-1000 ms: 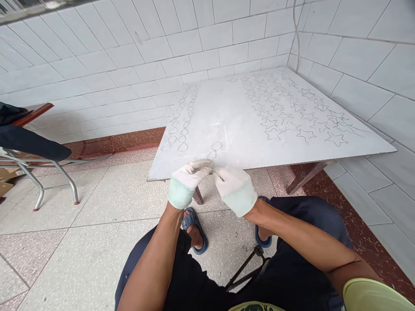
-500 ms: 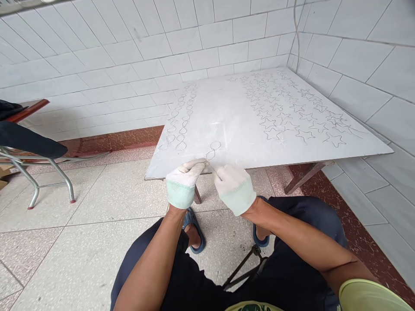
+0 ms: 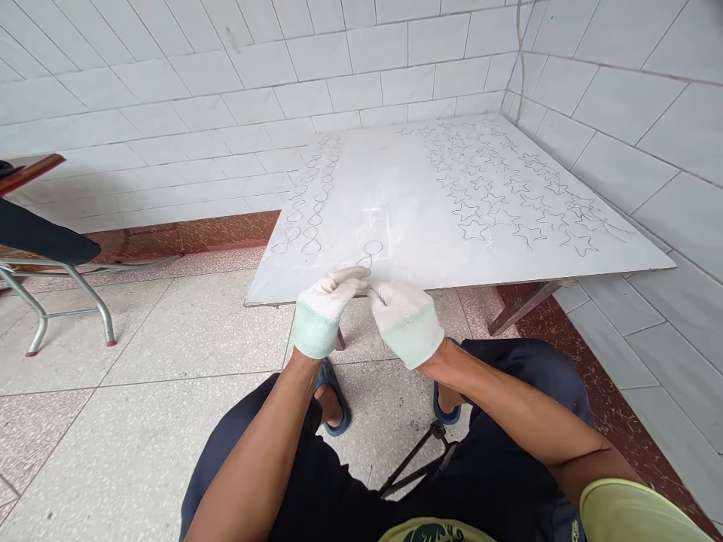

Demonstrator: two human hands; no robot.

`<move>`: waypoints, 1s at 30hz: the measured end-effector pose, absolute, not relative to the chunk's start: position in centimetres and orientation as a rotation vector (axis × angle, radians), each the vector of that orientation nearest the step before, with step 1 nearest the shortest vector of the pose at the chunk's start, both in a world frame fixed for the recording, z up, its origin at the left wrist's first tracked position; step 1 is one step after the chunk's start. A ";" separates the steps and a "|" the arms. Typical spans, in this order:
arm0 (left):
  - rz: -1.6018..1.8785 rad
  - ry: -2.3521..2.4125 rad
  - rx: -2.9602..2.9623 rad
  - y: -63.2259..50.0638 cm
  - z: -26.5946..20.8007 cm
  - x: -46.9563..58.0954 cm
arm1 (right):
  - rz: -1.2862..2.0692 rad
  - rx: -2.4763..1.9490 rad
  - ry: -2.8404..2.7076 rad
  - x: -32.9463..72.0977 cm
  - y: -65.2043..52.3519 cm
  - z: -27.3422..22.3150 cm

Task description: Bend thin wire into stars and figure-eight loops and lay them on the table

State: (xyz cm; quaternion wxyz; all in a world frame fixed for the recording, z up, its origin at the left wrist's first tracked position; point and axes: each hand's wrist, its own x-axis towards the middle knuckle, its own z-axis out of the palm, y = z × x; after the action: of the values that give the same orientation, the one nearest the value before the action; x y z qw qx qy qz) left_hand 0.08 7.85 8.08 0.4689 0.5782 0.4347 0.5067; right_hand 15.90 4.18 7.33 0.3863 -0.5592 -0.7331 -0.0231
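Note:
A thin dark wire point(image 3: 373, 247), bent into a round loop at its top, rises from between my gloved hands over the board's near edge. My left hand point(image 3: 332, 292), in a white glove with a mint cuff, pinches its lower part. Close beside it, fingertips nearly touching, my right hand point(image 3: 402, 302) is also closed on the wire. The wire's lower end between the fingers is mostly hidden. Further off on the white board point(image 3: 389, 173) lie wire stars point(image 3: 471, 229) at the right and looped wire shapes point(image 3: 312, 239) at the left.
White tiled walls point(image 3: 321, 56) meet behind the board. A wooden leg point(image 3: 525, 305) stands beneath it. At the far left are a metal-legged stool point(image 3: 90, 301) and a dark-clothed leg point(image 3: 45, 233). A dark metal frame point(image 3: 415, 459) stands between my feet.
My hands have drawn closer together on the wire. Its lower loop now sits lower and partly behind my left fingers. The view has shifted slightly.

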 end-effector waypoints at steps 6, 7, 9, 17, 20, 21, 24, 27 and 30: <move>1.294 1.051 1.334 8.3 7.3 0.6 | -0.193 -1.354 -1.890 16.0 3.9 7.1; 1.295 1.031 1.329 8.3 7.5 0.6 | -0.189 -1.355 -1.897 16.1 3.8 7.1; 1.276 1.005 1.333 8.2 7.8 0.7 | -0.175 -1.364 -1.915 16.1 3.7 7.2; 1.253 0.967 1.315 7.8 8.7 1.3 | -0.123 -1.349 -2.047 16.4 3.3 7.9; 1.260 0.917 1.256 7.8 8.6 1.4 | -0.075 -1.359 -2.061 16.3 3.0 8.2; 1.264 0.905 1.234 7.9 8.6 1.4 | -0.034 -1.378 -2.029 16.2 2.9 8.4; 1.288 0.853 1.173 8.1 8.5 1.3 | 0.163 -1.432 -1.907 15.9 2.7 8.8; 1.320 0.799 1.112 8.3 8.5 1.2 | 0.364 -1.437 -1.841 15.8 2.5 9.4; 1.305 0.757 1.070 8.3 8.4 1.0 | 0.364 -1.440 -1.847 15.9 2.2 9.6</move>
State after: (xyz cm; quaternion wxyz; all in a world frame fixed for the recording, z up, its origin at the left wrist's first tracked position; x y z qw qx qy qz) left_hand 1.04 8.31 8.44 0.6018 0.4620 0.3269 0.5635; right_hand 15.89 2.19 9.64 0.3762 -0.5628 -0.7221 0.1424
